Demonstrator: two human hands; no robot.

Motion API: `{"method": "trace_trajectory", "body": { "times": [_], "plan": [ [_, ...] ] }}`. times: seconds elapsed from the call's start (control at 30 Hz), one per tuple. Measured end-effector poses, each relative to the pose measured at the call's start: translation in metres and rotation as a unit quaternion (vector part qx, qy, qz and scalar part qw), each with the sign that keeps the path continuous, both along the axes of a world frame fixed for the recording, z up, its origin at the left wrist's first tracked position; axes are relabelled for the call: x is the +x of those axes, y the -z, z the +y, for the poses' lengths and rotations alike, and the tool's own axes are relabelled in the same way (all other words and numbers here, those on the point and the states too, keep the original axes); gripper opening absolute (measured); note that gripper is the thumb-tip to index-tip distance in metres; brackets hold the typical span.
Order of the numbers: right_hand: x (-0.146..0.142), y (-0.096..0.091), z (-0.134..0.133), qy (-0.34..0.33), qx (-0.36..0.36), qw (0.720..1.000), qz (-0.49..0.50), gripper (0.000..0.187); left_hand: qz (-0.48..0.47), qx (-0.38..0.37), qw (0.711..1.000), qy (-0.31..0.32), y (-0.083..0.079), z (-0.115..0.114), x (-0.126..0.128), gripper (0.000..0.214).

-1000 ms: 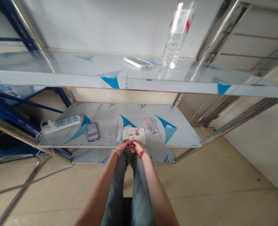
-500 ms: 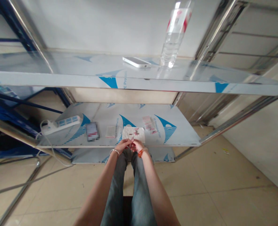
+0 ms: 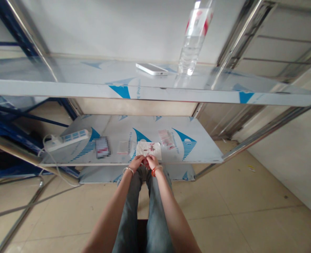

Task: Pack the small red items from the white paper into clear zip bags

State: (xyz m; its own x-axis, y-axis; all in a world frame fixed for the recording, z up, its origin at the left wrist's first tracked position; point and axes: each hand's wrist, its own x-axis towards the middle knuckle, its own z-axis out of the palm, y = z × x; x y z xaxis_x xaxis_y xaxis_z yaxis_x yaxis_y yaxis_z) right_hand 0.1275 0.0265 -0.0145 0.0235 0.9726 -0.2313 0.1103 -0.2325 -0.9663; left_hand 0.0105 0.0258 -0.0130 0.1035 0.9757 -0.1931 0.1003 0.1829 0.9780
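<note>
My left hand [image 3: 136,163] and my right hand [image 3: 152,161] meet at the front edge of the lower steel shelf [image 3: 197,154], fingers pinched together on a small red thing [image 3: 145,162] that I cannot make out. Just beyond them lies a white cloth or paper [image 3: 148,149] with small red pieces on it. A silver bangle is on my left wrist and an orange band on my right. My legs in jeans show below the hands.
On the lower shelf lie a small clear bag [image 3: 124,147], a bag with red bits [image 3: 166,139], a blurred card [image 3: 102,147] and a white power strip [image 3: 67,138]. The upper shelf [image 3: 66,88] carries a white phone [image 3: 151,69] and a water bottle [image 3: 193,38].
Both hands have stayed pinched together at the shelf edge, with the right wrist shifted slightly left. The view has drifted a little.
</note>
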Motion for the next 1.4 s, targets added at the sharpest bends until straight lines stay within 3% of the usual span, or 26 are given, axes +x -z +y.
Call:
{"method": "trace_trajectory", "body": {
  "times": [0.17,0.37,0.53,0.63,0.7,0.83,1.0,1.13,1.23,1.33,1.4],
  "plan": [
    [-0.007,0.009,0.001,0.027,0.122,0.983,-0.136,0.013,0.035,0.040,0.998,-0.014,-0.001,-0.003,0.002,0.024],
    [-0.010,0.000,-0.010,0.066,0.113,0.966,-0.224,0.010,0.095,0.090,0.987,-0.093,-0.011,-0.004,0.002,0.019],
    [-0.011,-0.006,-0.016,0.104,0.121,0.969,-0.190,0.011,0.102,0.151,0.971,-0.154,-0.017,-0.011,0.002,0.008],
    [-0.013,-0.007,-0.020,0.114,0.159,0.963,-0.187,0.013,0.115,0.185,0.965,-0.147,-0.015,-0.014,0.002,0.003],
    [-0.016,-0.007,-0.023,0.107,0.173,0.953,-0.225,0.015,0.126,0.201,0.963,-0.126,-0.013,-0.014,0.003,0.011],
    [-0.018,-0.009,-0.029,0.096,0.176,0.934,-0.296,0.018,0.127,0.217,0.964,-0.085,-0.012,-0.014,0.005,0.019],
    [-0.019,-0.014,-0.034,0.086,0.160,0.935,-0.304,0.019,0.119,0.197,0.969,-0.085,-0.012,-0.015,0.006,0.021],
    [-0.022,-0.016,-0.035,0.095,0.170,0.954,-0.228,0.018,0.121,0.181,0.970,-0.110,-0.008,-0.015,0.006,0.025],
    [-0.026,-0.015,-0.032,0.128,0.177,0.972,-0.089,0.017,0.129,0.184,0.966,-0.126,-0.007,-0.015,0.006,0.032],
    [-0.026,-0.014,-0.023,0.143,0.081,0.979,0.122,0.028,0.144,0.222,0.958,-0.107,-0.011,-0.016,0.006,0.040],
    [-0.023,-0.016,-0.017,0.112,-0.028,0.961,0.251,0.036,0.176,0.253,0.948,-0.083,-0.014,-0.017,0.007,0.043]
  ]
}}
